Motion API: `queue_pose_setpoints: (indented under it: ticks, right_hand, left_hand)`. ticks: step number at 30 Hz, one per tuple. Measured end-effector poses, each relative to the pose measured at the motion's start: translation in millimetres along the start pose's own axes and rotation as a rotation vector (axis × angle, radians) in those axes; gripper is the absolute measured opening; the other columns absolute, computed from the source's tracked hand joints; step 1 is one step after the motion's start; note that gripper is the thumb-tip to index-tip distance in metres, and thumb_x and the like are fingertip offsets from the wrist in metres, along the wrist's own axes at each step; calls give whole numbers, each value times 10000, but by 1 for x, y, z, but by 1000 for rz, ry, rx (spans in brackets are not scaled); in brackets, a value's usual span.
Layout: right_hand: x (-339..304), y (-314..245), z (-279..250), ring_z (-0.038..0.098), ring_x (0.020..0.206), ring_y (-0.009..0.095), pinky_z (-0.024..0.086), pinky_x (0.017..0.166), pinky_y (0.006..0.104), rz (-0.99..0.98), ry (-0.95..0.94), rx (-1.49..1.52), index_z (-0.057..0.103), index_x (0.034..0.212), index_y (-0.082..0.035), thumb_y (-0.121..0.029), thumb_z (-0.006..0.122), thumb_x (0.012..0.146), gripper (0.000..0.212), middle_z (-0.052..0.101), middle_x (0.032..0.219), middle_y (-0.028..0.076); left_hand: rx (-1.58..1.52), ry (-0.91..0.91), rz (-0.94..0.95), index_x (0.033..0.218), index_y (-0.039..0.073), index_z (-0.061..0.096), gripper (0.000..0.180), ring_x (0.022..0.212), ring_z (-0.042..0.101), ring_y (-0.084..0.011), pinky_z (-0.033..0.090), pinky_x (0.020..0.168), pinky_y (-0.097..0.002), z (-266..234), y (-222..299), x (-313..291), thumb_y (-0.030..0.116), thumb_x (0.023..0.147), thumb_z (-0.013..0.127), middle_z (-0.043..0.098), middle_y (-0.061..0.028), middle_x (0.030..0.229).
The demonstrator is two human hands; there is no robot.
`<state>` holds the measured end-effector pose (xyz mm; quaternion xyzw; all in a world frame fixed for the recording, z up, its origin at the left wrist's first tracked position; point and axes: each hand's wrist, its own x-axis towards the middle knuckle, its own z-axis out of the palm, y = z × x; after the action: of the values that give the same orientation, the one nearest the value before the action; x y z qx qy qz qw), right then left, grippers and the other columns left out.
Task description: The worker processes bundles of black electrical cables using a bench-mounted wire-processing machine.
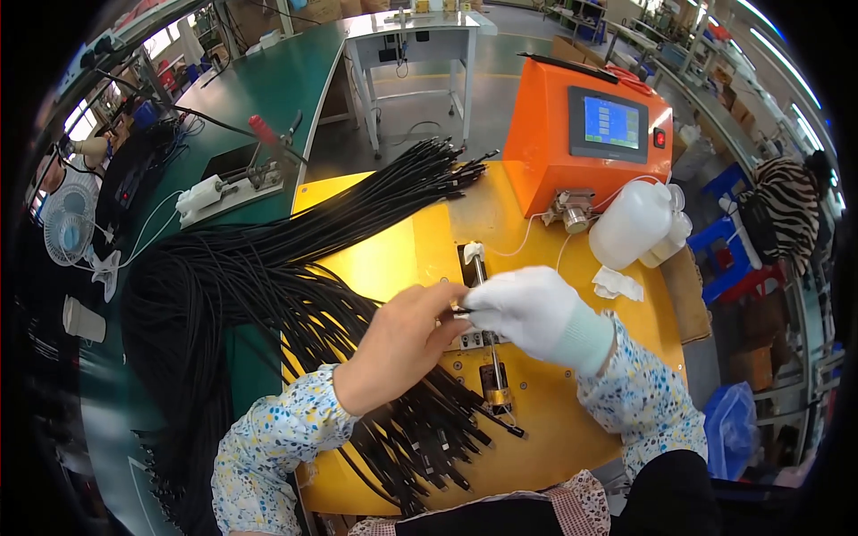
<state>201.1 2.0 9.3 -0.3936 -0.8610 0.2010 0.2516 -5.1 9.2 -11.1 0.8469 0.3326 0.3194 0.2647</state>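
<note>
My bare left hand [398, 339] and my white-gloved right hand [529, 313] meet fingertip to fingertip over the yellow work plate [572, 411]. Both are closed in a pinch around a short dark piece of black cable [461, 311]; the fingers hide most of it. Right below them sits a small metal fixture [471, 340], partly covered by my hands. A metal rod cylinder [495, 366] runs alongside it. To the left spreads a big bundle of black cables [210, 277], some passing under my left forearm, their connector ends [433, 447] fanned out on the plate.
An orange machine [545, 125] with a lit screen stands at the back right. White plastic bottles [631, 223] and a crumpled white tissue [618, 284] lie near it. On the green table [268, 85] are a red-handled toggle clamp [261, 129] and a small fan [70, 223].
</note>
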Motion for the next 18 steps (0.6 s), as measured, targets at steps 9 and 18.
queue_pose_setpoints:
  ticks: [9, 18]
  right_hand:
    - [-38, -2, 6, 668, 733, 131, 529, 674, 261, 348, 214, 512, 667, 996, 29, -93, 665, 872, 173, 707, 843, 107]
    - [-38, 0, 15, 575, 648, 105, 476, 615, 261, 488, 162, 499, 644, 926, 25, -170, 607, 923, 199, 633, 721, 51]
  left_hand:
    - [-223, -77, -167, 961, -9, 621, 106, 631, 642, -154, 504, 592, -267, 10, 0, -6, 45, 874, 653, 660, -110, 734]
    - [-126, -110, -139, 921, -2, 610, 112, 598, 607, -146, 475, 570, -263, 11, -2, -7, 107, 903, 633, 634, -69, 691]
